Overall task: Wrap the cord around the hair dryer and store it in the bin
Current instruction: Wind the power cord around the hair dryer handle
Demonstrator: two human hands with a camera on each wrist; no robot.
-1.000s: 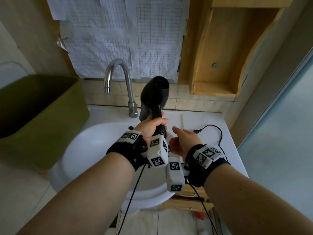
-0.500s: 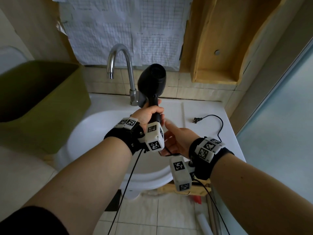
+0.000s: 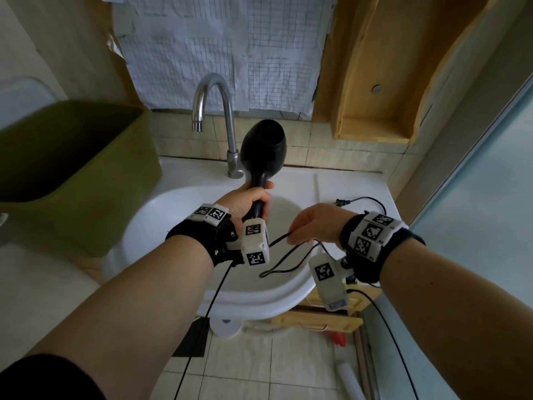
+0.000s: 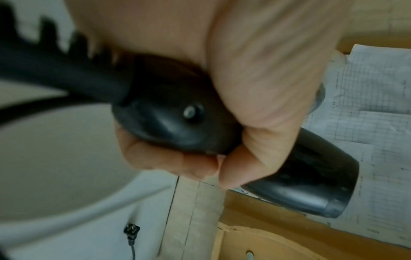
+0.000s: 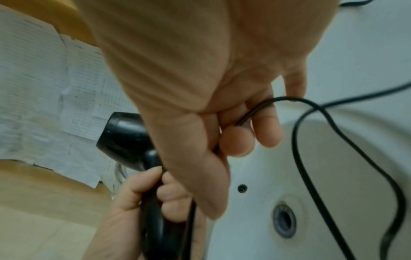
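Observation:
My left hand (image 3: 251, 202) grips the handle of the black hair dryer (image 3: 264, 145) and holds it upright over the white sink (image 3: 178, 215). In the left wrist view the left hand's fingers (image 4: 177, 163) curl round the dryer (image 4: 311, 184). My right hand (image 3: 311, 226) pinches the black cord (image 3: 291, 256) just right of the handle; a loop of cord hangs below it over the basin. In the right wrist view the cord (image 5: 311, 140) runs between the right hand's fingers (image 5: 262, 126). The plug (image 3: 341, 202) lies on the counter behind my right hand. The green bin (image 3: 86, 174) stands at the left.
A chrome faucet (image 3: 219, 111) rises behind the dryer. Gridded papers (image 3: 225, 50) cover the wall, and a wooden shelf (image 3: 375, 82) hangs at the right. A glass panel (image 3: 476, 226) borders the counter's right side. Thin cables hang from both wrists toward the tiled floor.
My right hand has moved right and away from the dryer handle, drawing the cord out into a hanging loop. The left hand keeps its grip on the dryer.

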